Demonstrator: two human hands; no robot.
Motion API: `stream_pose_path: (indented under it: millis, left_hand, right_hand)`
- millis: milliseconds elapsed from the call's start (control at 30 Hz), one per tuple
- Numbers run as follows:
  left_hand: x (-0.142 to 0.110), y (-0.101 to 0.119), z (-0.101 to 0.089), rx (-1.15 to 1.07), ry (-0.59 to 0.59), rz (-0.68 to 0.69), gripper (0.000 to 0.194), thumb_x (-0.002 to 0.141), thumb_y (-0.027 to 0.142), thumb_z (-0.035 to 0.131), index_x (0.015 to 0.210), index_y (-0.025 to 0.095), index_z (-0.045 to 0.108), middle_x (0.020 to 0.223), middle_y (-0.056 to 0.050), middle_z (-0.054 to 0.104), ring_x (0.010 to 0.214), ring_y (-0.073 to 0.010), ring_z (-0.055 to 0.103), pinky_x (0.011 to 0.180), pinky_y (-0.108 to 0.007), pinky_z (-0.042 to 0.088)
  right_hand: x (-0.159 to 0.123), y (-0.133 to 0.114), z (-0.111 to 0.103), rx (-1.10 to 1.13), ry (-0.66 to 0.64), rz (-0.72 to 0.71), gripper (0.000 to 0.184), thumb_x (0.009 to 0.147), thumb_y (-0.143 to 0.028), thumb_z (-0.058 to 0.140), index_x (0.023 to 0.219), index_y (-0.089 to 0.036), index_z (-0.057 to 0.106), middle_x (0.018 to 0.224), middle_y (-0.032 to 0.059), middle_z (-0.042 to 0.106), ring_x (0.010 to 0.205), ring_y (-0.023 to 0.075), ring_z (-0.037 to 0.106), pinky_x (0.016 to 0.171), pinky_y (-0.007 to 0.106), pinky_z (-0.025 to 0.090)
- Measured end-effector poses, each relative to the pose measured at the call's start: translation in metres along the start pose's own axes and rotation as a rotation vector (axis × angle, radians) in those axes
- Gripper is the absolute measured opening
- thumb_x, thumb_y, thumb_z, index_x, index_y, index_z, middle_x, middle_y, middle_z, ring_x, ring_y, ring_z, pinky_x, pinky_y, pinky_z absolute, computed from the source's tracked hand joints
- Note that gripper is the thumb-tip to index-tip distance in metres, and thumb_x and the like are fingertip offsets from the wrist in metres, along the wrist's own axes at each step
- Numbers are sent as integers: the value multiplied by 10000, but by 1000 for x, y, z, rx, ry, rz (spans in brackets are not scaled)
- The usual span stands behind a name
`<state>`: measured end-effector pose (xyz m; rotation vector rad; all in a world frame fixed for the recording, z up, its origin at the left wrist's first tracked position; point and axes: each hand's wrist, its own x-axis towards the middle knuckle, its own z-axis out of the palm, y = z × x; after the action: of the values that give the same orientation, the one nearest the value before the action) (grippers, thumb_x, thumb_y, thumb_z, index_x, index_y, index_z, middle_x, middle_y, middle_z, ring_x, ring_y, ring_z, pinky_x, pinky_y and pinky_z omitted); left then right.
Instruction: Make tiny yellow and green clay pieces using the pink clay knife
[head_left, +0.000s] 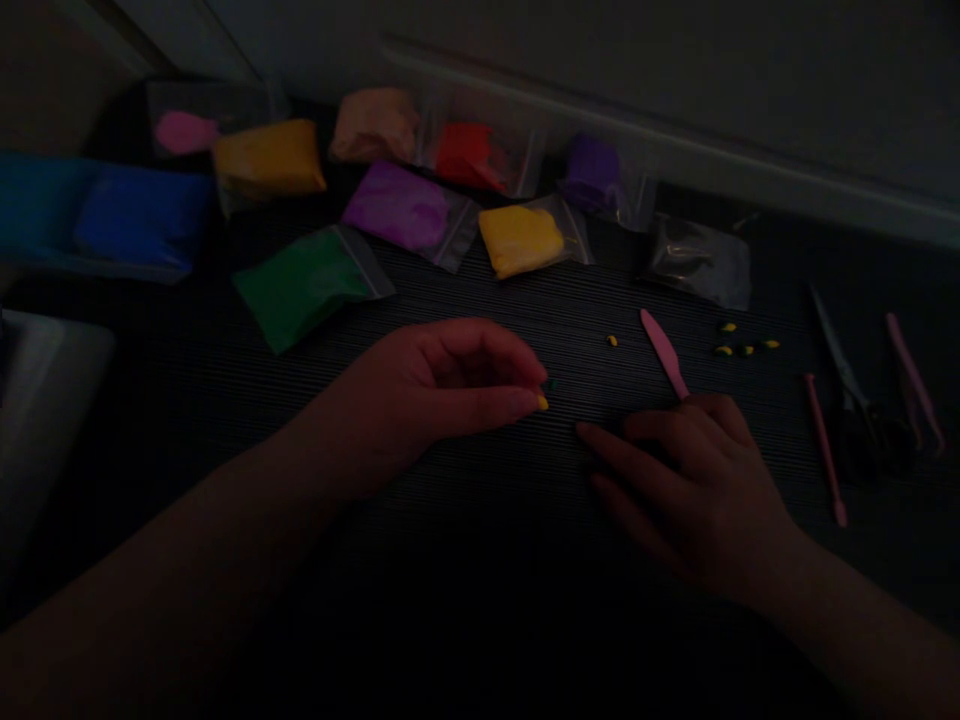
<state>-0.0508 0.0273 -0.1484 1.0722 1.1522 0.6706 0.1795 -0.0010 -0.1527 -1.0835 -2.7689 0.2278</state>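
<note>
My left hand [457, 385] is closed in a pinch at the middle of the dark table. Between its thumb and fingertips is a small piece of clay [542, 402], yellow with a bit of green showing beside it. To the right, my right hand [694, 480] rests low over the table, its fingers on the lower end of a pink plastic knife [661, 345]. The knife's blade points away from me, and its handle is hidden under the hand. One tiny yellow clay piece [613, 341] lies left of the blade. Several small yellow-and-green clay pieces [744, 351] lie right of it.
Bags of coloured clay line the back, among them a green bag [300, 285], a yellow bag [521, 240] and a blue bag [142, 218]. At the right lie a pink stick tool [825, 450], scissors [844, 365] and pink tweezers [911, 370]. The scene is dim.
</note>
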Motion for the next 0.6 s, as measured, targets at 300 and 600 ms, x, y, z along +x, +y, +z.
stream_pose_path:
  millis: [300,600]
  left_hand:
    - [0,-1,0,19,1,12,165,661,276,621,809,205,612,737,34,617,716,-121,588,616,-194,454]
    - [0,0,0,2,3,14,145,662,254,622,800,211,613,733,44,611,718,-114,585,634,-191,447]
  right_hand:
    - [1,-1,-1,-43,-10,0,368,765,-321,530,1122,-233,522,879,45,565,736,179,472,715,381,331]
    - [3,-2,-1,-74,-9,3,355,768,-332,522,1112,-244,530,891,45,574,742,178,462,720,378,318]
